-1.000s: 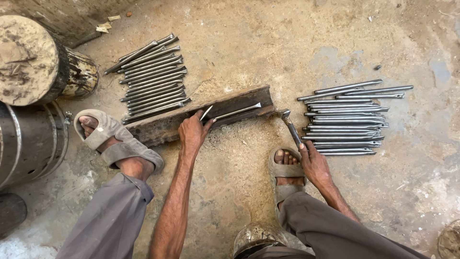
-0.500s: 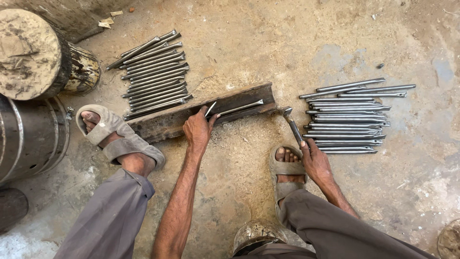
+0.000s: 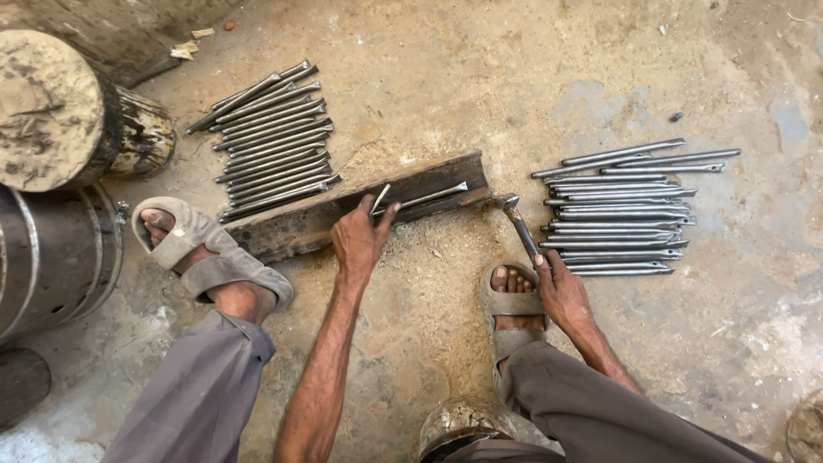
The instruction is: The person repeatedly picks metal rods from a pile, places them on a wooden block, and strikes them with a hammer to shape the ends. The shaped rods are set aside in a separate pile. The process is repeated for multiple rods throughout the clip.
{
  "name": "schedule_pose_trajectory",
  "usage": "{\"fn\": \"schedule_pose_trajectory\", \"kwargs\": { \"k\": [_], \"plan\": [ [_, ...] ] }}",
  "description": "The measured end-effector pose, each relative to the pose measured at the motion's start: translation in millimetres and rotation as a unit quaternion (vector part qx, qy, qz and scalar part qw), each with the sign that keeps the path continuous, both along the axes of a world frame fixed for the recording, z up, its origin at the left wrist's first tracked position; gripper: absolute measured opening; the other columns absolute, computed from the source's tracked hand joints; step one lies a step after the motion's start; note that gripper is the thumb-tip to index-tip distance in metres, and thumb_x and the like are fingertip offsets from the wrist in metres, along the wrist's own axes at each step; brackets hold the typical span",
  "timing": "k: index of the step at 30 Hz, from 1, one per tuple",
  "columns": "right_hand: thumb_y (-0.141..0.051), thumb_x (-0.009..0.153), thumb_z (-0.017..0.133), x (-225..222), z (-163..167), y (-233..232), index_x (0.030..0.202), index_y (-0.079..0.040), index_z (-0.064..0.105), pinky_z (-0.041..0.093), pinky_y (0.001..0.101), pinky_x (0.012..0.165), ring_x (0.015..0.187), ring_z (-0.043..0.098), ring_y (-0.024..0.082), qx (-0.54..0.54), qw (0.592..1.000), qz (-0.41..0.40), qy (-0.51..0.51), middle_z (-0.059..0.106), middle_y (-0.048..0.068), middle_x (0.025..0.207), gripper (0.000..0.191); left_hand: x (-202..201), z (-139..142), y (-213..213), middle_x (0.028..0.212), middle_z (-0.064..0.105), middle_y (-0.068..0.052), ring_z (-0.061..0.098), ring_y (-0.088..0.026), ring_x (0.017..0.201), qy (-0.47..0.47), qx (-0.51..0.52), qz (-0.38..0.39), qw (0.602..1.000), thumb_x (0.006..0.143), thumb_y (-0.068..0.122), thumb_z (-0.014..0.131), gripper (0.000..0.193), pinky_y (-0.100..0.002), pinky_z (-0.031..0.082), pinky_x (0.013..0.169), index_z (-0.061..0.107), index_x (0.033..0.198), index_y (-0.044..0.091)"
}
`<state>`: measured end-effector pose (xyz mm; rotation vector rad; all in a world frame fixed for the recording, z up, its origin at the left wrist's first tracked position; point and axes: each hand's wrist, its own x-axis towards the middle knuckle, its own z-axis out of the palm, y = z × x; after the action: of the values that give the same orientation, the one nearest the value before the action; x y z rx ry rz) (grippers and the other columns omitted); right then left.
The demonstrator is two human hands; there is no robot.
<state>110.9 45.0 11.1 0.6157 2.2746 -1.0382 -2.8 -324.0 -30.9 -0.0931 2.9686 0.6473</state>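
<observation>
A rusty steel rail piece lies slanted on the dusty floor. On it rests a thin metal rod. My left hand presses on the rail and pinches the rod's near end. My right hand grips the handle of a small hammer, whose head sits by the rail's right end. A row of several finished rods lies beyond the rail at the left. Another pile of rods lies to the right of the hammer.
My sandalled left foot rests against the rail's left end, my right foot beside the hammer. A wooden stump and a dark metal drum stand at the left. A round metal object sits between my legs.
The view has shifted slightly. My left hand still holds the rod on the rail, and the hammer stays low by the rail's right end.
</observation>
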Motion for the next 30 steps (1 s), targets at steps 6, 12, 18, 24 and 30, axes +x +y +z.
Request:
{"fn": "schedule_pose_trajectory", "kwargs": {
  "k": [6, 12, 18, 24, 30],
  "plan": [
    [-0.049, 0.107, 0.04, 3, 0, 1, 0.123, -0.012, 0.055, 0.048, 0.0548, 0.061, 0.065, 0.067, 0.043, -0.006, 0.999, 0.004, 0.04, 0.064, 0.022, 0.069, 0.043, 7, -8, 64, 0.08, 0.067, -0.006, 0.046, -0.008, 0.053, 0.022, 0.327, 0.03, 0.944, 0.112, 0.043, 0.033, 0.046, -0.026, 0.037, 0.039, 0.065, 0.111, 0.01],
    [-0.049, 0.106, 0.039, 0, 3, 1, 0.125, -0.013, 0.055, 0.048, 0.0563, 0.059, 0.064, 0.068, 0.044, 0.004, 1.0, 0.007, 0.013, 0.065, 0.022, 0.068, 0.043, -21, -9, 107, 0.106, 0.071, -0.008, 0.046, -0.007, 0.042, -0.004, 0.35, -0.062, 0.935, 0.112, 0.028, 0.035, 0.03, -0.024, 0.042, 0.028, 0.037, 0.136, 0.01],
    [-0.049, 0.106, 0.038, -1, 6, 4, 0.132, -0.014, 0.054, 0.051, 0.0559, 0.06, 0.066, 0.07, 0.043, -0.003, 1.0, 0.0, -0.005, 0.065, 0.023, 0.068, 0.047, -17, -25, 119, 0.077, 0.07, -0.011, 0.046, -0.01, 0.044, 0.027, 0.129, -0.118, 0.984, 0.115, 0.011, 0.044, 0.032, -0.025, 0.043, 0.033, 0.035, 0.146, 0.013],
    [-0.049, 0.106, 0.039, 0, 8, 7, 0.13, -0.013, 0.055, 0.05, 0.0561, 0.063, 0.067, 0.07, 0.044, -0.006, 1.0, 0.003, 0.008, 0.065, 0.023, 0.068, 0.045, -8, -12, 121, 0.082, 0.071, -0.015, 0.065, -0.02, 0.056, 0.127, 0.153, -0.155, 0.968, 0.107, 0.001, 0.052, 0.043, -0.035, 0.053, 0.044, 0.032, 0.144, 0.01],
    [-0.048, 0.107, 0.04, 2, 9, 9, 0.13, -0.013, 0.055, 0.049, 0.0564, 0.062, 0.068, 0.069, 0.044, -0.013, 1.0, 0.006, 0.022, 0.066, 0.023, 0.071, 0.044, -11, 4, 126, 0.081, 0.072, -0.015, 0.07, -0.024, 0.059, 0.079, 0.128, -0.134, 0.979, 0.106, 0.001, 0.055, 0.04, -0.04, 0.055, 0.047, 0.036, 0.14, 0.011]
  ]
}}
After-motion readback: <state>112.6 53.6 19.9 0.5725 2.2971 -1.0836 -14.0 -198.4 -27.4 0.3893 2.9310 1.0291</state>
